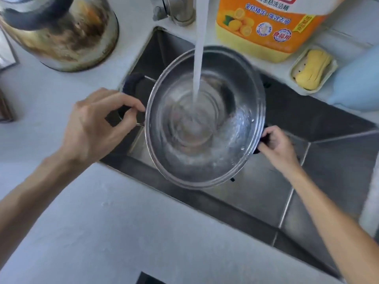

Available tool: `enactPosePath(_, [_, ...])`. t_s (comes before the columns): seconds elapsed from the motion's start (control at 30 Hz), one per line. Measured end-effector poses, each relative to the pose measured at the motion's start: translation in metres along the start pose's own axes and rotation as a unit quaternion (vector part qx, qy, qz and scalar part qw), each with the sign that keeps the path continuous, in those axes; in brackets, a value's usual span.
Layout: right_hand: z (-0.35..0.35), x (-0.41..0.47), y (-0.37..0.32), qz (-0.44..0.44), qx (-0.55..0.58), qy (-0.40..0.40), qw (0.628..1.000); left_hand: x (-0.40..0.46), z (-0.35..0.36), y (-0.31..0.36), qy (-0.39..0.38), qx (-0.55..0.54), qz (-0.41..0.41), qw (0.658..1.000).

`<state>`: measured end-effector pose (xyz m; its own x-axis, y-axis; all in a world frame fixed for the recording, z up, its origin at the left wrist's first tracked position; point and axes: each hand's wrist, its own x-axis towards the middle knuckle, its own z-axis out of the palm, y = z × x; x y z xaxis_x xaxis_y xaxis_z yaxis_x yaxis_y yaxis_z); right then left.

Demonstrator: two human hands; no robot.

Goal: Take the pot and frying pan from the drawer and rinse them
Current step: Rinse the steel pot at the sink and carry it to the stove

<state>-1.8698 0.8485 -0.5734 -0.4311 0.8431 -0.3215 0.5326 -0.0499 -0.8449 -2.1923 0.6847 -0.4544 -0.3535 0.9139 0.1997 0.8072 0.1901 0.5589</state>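
Observation:
A steel pot is held over the steel sink, tilted a little, under the tap's running water stream. Water swirls inside the pot. My left hand grips the pot's dark left handle with fingers and thumb. My right hand is closed on the dark right handle. No frying pan is visible.
The tap base stands behind the sink. A scorched metal kettle sits on the counter at back left. An orange dish-soap bottle, a yellow sponge in a tray and a pale blue object line the back right. White counter lies in front.

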Motion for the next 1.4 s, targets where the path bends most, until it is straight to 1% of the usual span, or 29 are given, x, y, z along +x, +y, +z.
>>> enactPosePath(0.03, [0.01,0.001,0.007,0.029,0.021,-0.028,0.999,0.002,-0.007,0.012,0.001,0.0,0.009,1.0])
enactPosePath(0.07, [0.019,0.0,0.01,0.051,0.045,-0.061,0.996,0.004,-0.012,0.022,-0.001,-0.004,0.001,1.0])
enactPosePath(0.13, [0.028,-0.002,0.013,0.078,0.071,-0.107,0.989,0.009,-0.019,0.029,-0.018,-0.023,-0.064,0.997])
enactPosePath(0.17, [0.027,-0.002,0.012,0.09,0.081,-0.107,0.987,0.01,-0.021,0.025,-0.039,-0.044,-0.116,0.992])
enactPosePath(0.23, [0.015,0.001,0.007,0.107,0.108,-0.07,0.986,0.011,-0.021,0.003,-0.099,-0.082,-0.217,0.968])
enactPosePath(0.3, [-0.005,0.004,-0.01,0.082,0.093,-0.042,0.991,0.005,-0.013,-0.02,-0.182,-0.074,-0.274,0.942])
enactPosePath(0.4, [-0.037,0.007,-0.044,-0.002,-0.013,-0.038,0.999,-0.015,0.013,-0.043,-0.286,-0.088,-0.315,0.901])
enactPosePath(0.43, [-0.046,0.007,-0.055,-0.025,-0.044,-0.041,0.998,-0.02,0.021,-0.048,-0.312,-0.107,-0.322,0.888])
enactPosePath(0.5, [-0.059,0.003,-0.075,-0.069,-0.093,-0.049,0.992,-0.023,0.036,-0.055,-0.338,-0.141,-0.318,0.874])
enactPosePath(0.57, [-0.065,-0.002,-0.088,-0.111,-0.136,-0.033,0.984,-0.02,0.047,-0.056,-0.344,-0.175,-0.303,0.871])
enactPosePath(0.63, [-0.068,-0.008,-0.095,-0.148,-0.152,0.001,0.977,-0.014,0.054,-0.049,-0.322,-0.19,-0.282,0.884])
enactPosePath(0.67, [-0.068,-0.011,-0.096,-0.166,-0.153,0.017,0.974,-0.012,0.056,-0.047,-0.299,-0.187,-0.267,0.897])
enactPosePath(0.73, [-0.065,-0.014,-0.086,-0.184,-0.137,0.047,0.972,-0.013,0.055,-0.045,-0.237,-0.142,-0.225,0.934])
enactPosePath(0.8, [-0.057,-0.016,-0.065,-0.156,-0.098,0.073,0.98,-0.015,0.048,-0.048,-0.16,-0.098,-0.188,0.964])
enactPosePath(0.87, [-0.039,-0.017,-0.04,-0.111,-0.042,0.09,0.989,-0.014,0.032,-0.044,-0.098,-0.061,-0.14,0.983])
enactPosePath(0.93, [-0.018,-0.017,-0.016,-0.059,0.017,0.084,0.995,-0.008,0.012,-0.03,-0.065,-0.014,-0.064,0.996])
enactPosePath(0.97, [-0.006,-0.015,-0.006,-0.025,0.04,0.066,0.997,-0.005,0.003,-0.02,-0.058,0.002,-0.039,0.998])
enactPosePath(1.0, [0.005,-0.013,0.004,0.012,0.054,0.038,0.998,-0.002,-0.005,-0.009,-0.056,0.012,-0.03,0.998])
enactPosePath(1.03, [0.016,-0.01,0.011,0.048,0.06,0.004,0.997,0.001,-0.012,0.001,-0.057,0.016,-0.036,0.998])
enactPosePath(1.1, [0.03,-0.008,0.023,0.098,0.07,-0.051,0.991,0.007,-0.018,0.012,-0.064,-0.008,-0.072,0.995])
enactPosePath(1.17, [0.032,-0.01,0.027,0.119,0.076,-0.06,0.988,0.01,-0.018,0.005,-0.076,-0.074,-0.134,0.985])
enactPosePath(1.23, [0.022,-0.009,0.023,0.109,0.094,-0.039,0.989,0.008,-0.014,-0.014,-0.083,-0.14,-0.22,0.962])
enactPosePath(1.3, [0.005,-0.008,0.012,0.092,0.119,-0.02,0.988,0.0,-0.005,-0.034,-0.107,-0.164,-0.284,0.939])
enactPosePath(1.37, [-0.013,-0.005,-0.004,0.06,0.129,-0.006,0.99,-0.008,0.01,-0.049,-0.174,-0.194,-0.321,0.91])
enactPosePath(1.4, [-0.021,-0.004,-0.012,0.038,0.126,-0.006,0.991,-0.011,0.019,-0.052,-0.21,-0.222,-0.337,0.891])
